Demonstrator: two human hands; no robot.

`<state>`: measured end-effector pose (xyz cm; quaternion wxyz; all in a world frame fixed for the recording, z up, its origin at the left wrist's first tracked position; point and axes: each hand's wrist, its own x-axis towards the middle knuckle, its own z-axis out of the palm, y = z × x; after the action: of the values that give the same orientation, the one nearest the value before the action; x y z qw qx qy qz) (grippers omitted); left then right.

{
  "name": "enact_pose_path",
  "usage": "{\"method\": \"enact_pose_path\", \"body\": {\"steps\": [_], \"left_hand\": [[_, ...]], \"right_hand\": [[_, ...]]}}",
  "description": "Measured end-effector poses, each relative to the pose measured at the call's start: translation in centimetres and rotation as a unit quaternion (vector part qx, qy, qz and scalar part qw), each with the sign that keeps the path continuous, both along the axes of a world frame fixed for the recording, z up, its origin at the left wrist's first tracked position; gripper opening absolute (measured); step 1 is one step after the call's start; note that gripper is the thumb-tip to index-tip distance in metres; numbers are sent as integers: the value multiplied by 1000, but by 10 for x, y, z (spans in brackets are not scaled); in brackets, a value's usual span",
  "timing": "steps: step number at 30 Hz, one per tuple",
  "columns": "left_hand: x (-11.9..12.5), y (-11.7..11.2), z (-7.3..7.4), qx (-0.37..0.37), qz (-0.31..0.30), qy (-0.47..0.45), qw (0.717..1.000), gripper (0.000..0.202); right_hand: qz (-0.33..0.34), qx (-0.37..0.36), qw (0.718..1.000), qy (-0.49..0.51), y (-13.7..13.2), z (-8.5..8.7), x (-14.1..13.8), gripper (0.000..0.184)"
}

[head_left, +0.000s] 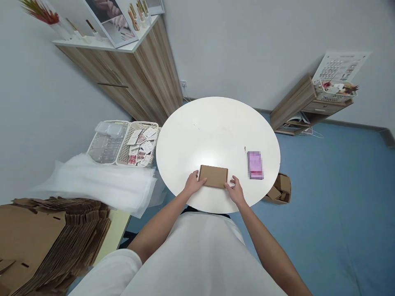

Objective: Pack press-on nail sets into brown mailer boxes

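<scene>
A closed, flat brown cardboard box (213, 176) lies at the near side of the round white table (212, 127). My left hand (194, 183) grips its left end, thumb over the lower left corner and fingers at the side. At the opposite end, my right hand (235, 192) has its thumb against the lower right corner. Its fingers curve beside the right edge, with a small gap at the index finger. What is inside the box is hidden. To the right of my right hand lies a pink-purple rectangular item (255, 165), blurred into blocks.
Left of the table are a white basket of printed cards (140, 144), a basket of clear plastic packs (108, 142), translucent white sheets (101, 179) and stacked flat cardboard (83, 230). A carton of small brown boxes (280, 189) stands on the floor at right. A wooden cabinet (154, 70) stands behind.
</scene>
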<state>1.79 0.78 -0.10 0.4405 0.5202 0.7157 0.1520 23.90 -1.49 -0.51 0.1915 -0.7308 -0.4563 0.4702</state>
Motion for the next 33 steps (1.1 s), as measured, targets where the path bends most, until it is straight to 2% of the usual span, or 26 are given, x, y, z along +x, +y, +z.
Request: {"method": "enact_pose_path", "body": {"steps": [5,8,13,18,22,25,29,33], "left_hand": [[10,3,1,19,-47,-15,999,58],[12,-5,1,33,-51,-16,998,54],[3,-17,0,38,-45,27,998,64],[-4,-17,-3,61,-79,5,995,56],[-7,-14,-6,80,-92,-7,993,52],[-6,-12,-5,79,-93,-25,992,48],[16,-11,4,81,-92,-81,989,46],[70,-13,18,92,-114,-151,978,49]], "right_hand": [[92,13,995,-23,13,1,3,59],[109,13,994,-30,10,2,1,61],[89,-9,996,-27,-7,2,1,59],[50,20,998,-14,-11,1,-4,57],[3,15,998,63,-10,3,-6,57],[-20,6,990,139,-13,10,-1,56],[-87,17,981,173,-24,24,22,55],[-173,86,970,147,-42,31,63,55]]}}
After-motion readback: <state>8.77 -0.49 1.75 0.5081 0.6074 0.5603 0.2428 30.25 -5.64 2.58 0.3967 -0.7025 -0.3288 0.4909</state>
